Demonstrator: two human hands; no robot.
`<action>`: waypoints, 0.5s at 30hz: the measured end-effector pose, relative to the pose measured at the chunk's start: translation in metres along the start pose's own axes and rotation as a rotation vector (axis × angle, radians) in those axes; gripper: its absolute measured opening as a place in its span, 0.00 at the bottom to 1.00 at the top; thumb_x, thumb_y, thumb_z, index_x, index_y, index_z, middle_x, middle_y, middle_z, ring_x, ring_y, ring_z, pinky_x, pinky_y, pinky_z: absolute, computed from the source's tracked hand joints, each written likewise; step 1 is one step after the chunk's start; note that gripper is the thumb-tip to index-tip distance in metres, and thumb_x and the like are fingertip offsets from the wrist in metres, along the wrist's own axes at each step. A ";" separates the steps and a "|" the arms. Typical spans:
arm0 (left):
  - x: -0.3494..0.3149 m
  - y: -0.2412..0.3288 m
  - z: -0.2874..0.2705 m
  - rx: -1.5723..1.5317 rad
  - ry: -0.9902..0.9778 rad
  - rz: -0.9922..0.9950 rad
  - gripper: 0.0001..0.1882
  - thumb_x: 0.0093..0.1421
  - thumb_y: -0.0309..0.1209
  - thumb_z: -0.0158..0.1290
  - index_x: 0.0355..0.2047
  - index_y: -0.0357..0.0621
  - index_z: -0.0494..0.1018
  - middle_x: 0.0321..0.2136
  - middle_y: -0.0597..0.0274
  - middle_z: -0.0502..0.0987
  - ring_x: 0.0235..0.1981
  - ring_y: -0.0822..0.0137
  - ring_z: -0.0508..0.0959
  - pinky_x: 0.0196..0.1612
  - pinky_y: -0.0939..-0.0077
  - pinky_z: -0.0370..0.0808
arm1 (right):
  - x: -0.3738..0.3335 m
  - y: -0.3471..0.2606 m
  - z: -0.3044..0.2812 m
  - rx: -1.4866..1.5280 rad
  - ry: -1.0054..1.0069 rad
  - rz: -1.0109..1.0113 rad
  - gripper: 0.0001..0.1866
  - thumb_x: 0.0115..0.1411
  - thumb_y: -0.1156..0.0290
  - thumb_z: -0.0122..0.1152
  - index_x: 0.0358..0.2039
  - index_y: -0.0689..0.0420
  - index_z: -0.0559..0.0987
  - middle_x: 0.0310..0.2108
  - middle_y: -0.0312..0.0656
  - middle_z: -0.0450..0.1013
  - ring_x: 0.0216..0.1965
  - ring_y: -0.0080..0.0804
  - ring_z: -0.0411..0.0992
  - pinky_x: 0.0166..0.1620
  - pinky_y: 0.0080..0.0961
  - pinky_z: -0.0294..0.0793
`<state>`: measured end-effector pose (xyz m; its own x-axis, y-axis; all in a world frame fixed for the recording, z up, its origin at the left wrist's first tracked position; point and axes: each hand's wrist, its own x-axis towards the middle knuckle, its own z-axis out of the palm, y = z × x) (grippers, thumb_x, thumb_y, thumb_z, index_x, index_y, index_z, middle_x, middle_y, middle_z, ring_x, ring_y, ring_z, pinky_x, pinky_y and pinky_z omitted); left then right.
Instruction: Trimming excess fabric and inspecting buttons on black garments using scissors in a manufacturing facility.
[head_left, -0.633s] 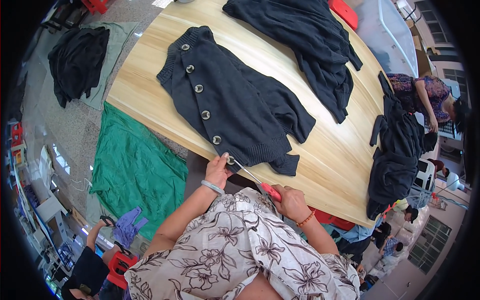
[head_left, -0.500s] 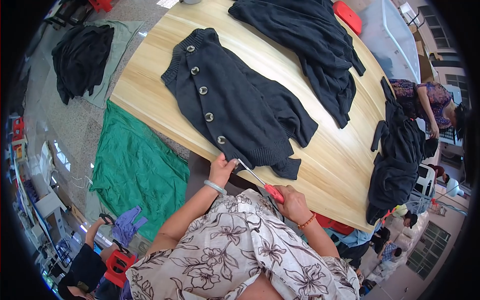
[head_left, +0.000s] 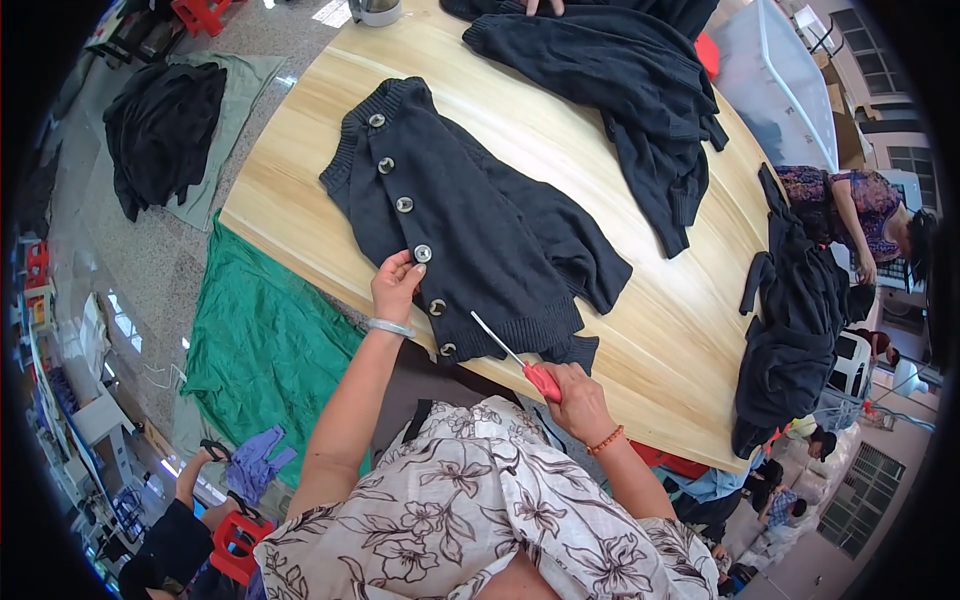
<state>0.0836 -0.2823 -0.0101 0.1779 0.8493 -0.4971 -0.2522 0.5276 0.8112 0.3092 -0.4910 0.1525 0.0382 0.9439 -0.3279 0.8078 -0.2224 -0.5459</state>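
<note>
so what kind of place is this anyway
Probably a garment workshop: dark knitwear is spread on the wooden table, another dark heap lies on a floor sheet, and the right hand holds a red-handled tool at a buttoned cardigan.

Black knitted cardigan, ribbed edges, row of round two-tone buttons: spread on pale wood-grain table. Left hand, pale bangle at wrist: touching fourth button from far end, grip unclear. Right hand, orange beaded bracelet: holding red-handled tool, slim metal shaft pointed toward cardigan. Crumpled green sheet: left of table.
</note>
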 end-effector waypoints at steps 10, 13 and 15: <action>-0.013 0.017 0.023 0.022 0.067 -0.086 0.08 0.53 0.22 0.61 0.33 0.41 0.74 0.23 0.71 0.76 0.20 0.82 0.72 0.23 0.88 0.67 | 0.038 -0.015 -0.001 0.015 0.016 -0.013 0.19 0.52 0.72 0.60 0.47 0.54 0.75 0.28 0.45 0.74 0.33 0.43 0.73 0.36 0.37 0.72; -0.012 0.014 0.022 -0.006 0.035 -0.080 0.07 0.53 0.21 0.60 0.32 0.42 0.74 0.23 0.71 0.76 0.20 0.82 0.72 0.23 0.88 0.66 | 0.052 -0.027 -0.003 -0.017 0.025 0.036 0.12 0.54 0.69 0.59 0.40 0.55 0.76 0.23 0.45 0.74 0.29 0.43 0.74 0.32 0.38 0.73; -0.012 0.015 0.023 -0.060 0.027 -0.109 0.07 0.55 0.22 0.59 0.32 0.44 0.74 0.22 0.72 0.76 0.20 0.82 0.71 0.23 0.88 0.66 | 0.058 -0.029 -0.004 -0.017 0.023 0.051 0.12 0.54 0.68 0.59 0.39 0.55 0.76 0.23 0.46 0.74 0.29 0.43 0.74 0.32 0.38 0.73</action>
<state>0.0992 -0.2851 0.0148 0.1818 0.7863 -0.5905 -0.2897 0.6167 0.7320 0.2907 -0.4291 0.1527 0.0926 0.9369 -0.3372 0.8142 -0.2662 -0.5159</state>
